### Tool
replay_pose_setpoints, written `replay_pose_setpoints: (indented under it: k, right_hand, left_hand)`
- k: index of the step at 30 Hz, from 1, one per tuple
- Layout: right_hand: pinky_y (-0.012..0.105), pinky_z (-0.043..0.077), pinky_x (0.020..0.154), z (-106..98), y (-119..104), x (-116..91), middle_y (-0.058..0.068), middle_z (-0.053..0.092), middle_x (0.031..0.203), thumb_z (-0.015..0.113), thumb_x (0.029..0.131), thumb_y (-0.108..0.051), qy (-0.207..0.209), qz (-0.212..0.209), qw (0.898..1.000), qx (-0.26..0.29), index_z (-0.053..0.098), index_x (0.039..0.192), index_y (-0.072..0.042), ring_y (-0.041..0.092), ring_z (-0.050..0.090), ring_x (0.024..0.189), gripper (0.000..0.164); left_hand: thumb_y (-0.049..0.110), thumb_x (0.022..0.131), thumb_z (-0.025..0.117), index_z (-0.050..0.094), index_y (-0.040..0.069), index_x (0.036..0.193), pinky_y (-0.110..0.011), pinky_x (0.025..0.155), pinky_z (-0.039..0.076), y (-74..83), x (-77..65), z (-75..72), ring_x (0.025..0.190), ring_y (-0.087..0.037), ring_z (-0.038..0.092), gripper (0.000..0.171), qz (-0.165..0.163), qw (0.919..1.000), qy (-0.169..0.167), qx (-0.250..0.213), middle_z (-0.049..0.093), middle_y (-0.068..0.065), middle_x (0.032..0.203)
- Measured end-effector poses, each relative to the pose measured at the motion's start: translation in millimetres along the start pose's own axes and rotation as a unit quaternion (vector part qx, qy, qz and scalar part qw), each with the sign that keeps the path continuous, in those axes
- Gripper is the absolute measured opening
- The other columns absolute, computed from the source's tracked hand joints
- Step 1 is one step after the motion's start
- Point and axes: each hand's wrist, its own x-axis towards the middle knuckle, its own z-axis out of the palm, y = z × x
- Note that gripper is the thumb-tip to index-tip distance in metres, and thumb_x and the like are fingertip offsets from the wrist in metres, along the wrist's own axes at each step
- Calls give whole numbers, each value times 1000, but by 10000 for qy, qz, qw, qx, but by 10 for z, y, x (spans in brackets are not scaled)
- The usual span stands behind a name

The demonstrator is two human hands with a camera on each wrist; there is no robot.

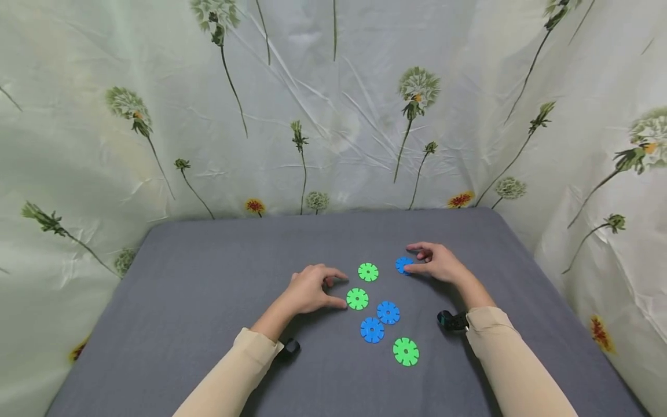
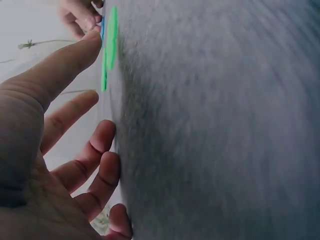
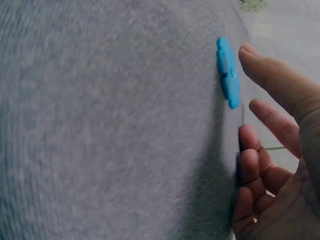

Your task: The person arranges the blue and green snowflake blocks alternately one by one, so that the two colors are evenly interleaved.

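My left hand hovers low over the cloth with thumb and index finger spread. Its thumb tip is right at the edge of a green notched plastic disc. A second green disc lies just beyond. On the right, my right hand has its thumb tip over the edge of a blue notched disc, while the index finger reaches out past it. In the right wrist view that blue disc stands beside the thumb, the fingers loosely bent and holding nothing.
Two more blue discs lie side by side nearer to me. A third green disc is at the front. Grey cloth covers the table, and a flowered curtain hangs behind its far edge.
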Motion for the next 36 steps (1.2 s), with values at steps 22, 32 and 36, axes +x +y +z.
replay_pose_setpoints:
  k: [22, 32, 36]
  right_hand:
    - [37, 37, 83, 94, 79, 88, 8, 56, 98, 85, 94, -23, 125, 138, 9998, 81, 72, 138, -3, 22, 47, 95, 50]
    - [35, 38, 82, 42, 81, 66, 11, 59, 103, 86, 93, -23, -95, -34, 9997, 225, 71, 140, -3, 23, 47, 97, 53]
    - [35, 39, 83, 38, 109, 61, 14, 62, 107, 89, 90, -22, -149, -74, 9996, 224, 72, 139, -3, 24, 48, 98, 55]
  left_hand:
    - [44, 78, 98, 81, 42, 126, -42, 78, 22, 149, 78, 152, 91, -15, 45, 51, -17, 9993, -284, 224, 58, 8, 93]
    - [41, 78, 98, 82, 41, 123, -43, 77, 20, 177, 82, 166, 89, -15, 45, 47, -41, 9996, -262, 133, 56, 7, 91]
    - [40, 79, 98, 83, 41, 121, -43, 76, 20, 184, 82, 176, 87, -15, 45, 45, -25, 9996, -263, 104, 54, 6, 89]
